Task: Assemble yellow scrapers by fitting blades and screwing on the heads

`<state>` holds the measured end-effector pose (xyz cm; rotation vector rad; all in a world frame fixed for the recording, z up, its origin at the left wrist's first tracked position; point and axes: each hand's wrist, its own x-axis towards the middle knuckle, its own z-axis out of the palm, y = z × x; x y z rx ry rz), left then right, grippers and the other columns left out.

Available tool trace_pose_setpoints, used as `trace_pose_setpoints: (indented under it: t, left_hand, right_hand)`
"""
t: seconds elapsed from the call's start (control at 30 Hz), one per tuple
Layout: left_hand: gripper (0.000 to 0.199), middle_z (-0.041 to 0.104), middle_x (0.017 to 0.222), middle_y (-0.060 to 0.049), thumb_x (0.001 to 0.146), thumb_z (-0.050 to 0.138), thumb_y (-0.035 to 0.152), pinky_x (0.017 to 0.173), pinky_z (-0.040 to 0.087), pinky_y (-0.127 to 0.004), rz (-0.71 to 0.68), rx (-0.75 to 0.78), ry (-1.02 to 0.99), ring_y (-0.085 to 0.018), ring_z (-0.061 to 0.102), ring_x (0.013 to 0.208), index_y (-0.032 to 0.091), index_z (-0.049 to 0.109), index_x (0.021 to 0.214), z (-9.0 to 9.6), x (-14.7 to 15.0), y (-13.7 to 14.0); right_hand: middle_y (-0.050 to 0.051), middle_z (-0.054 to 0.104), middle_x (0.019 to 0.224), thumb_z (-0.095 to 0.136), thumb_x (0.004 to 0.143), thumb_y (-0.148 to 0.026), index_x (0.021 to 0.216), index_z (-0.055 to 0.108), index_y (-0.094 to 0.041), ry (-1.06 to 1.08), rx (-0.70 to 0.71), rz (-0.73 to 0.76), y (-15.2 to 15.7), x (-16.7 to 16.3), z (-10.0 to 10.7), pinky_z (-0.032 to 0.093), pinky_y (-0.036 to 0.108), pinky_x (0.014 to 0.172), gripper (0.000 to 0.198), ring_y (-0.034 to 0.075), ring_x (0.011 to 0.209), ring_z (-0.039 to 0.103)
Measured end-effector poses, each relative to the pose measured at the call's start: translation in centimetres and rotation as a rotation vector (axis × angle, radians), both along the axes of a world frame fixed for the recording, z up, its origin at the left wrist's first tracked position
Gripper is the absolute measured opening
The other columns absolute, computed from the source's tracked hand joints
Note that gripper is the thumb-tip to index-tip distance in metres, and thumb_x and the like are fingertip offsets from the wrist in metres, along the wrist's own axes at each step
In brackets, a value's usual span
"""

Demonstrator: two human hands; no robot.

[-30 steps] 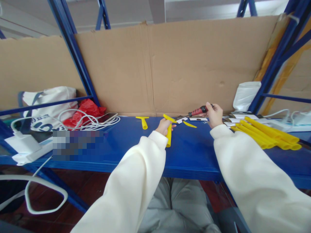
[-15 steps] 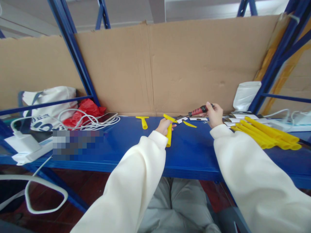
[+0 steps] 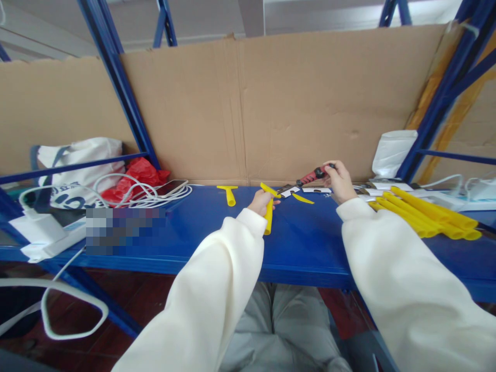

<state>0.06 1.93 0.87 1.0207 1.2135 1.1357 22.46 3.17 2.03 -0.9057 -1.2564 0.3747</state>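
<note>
My left hand (image 3: 262, 201) is closed around a yellow T-shaped plastic handle (image 3: 268, 223), whose tube points down toward me and whose crosspiece is tilted. In my right hand (image 3: 340, 181) is a screwdriver (image 3: 312, 176) with a red and black grip, held near its rear end. Its shaft slants down left to the crosspiece; whether the tip touches it I cannot tell. A thin curved yellow strip (image 3: 303, 199) lies on the blue table (image 3: 306, 243) just right of the handle. Another yellow T-shaped piece (image 3: 230, 197) lies to the left.
Several yellow tubes (image 3: 434, 214) are heaped at the right, beside white-and-black packets (image 3: 391, 186). White packet pieces (image 3: 315, 190) lie along the back edge. At left are coiled white cables (image 3: 163, 194), a red plastic bag (image 3: 141, 175) and a power strip (image 3: 50, 248). Cardboard (image 3: 310, 103) stands behind.
The screwdriver and my right hand have shifted slightly left and down, and the shaft now slants more steeply. My left hand has stayed almost still with the yellow handle.
</note>
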Motion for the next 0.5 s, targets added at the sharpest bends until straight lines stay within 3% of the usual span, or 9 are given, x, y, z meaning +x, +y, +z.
trace_pose_setpoints:
  t: [0.37, 0.5]
  left_hand:
    - [0.032, 0.069, 0.100, -0.010, 0.083, 0.050, -0.001, 0.042, 0.035, -0.019, 0.001, 0.001, 0.027, -0.012, 0.064, 0.059, 0.013, 0.057, 0.112, 0.02, 0.15, -0.27]
    - [0.031, 0.069, 0.100, -0.010, 0.084, 0.050, -0.001, 0.041, 0.035, -0.019, -0.003, -0.012, 0.041, -0.011, 0.064, 0.058, 0.012, 0.057, 0.111, 0.15, 0.15, -0.47]
  right_hand:
    - [-0.010, 0.041, 0.044, 0.070, 0.067, -0.052, 0.086, 0.056, -0.024, 0.090, -0.043, 0.060, -0.10, -0.08, -0.19, 0.032, 0.025, 0.035, 0.037, 0.010, 0.032, 0.039]
    - [-0.006, 0.048, 0.053, 0.063, 0.073, -0.044, 0.084, 0.056, -0.023, -0.018, 0.006, -0.014, 0.35, 0.17, -0.38, 0.036, 0.026, 0.040, 0.025, 0.011, 0.038, 0.042]
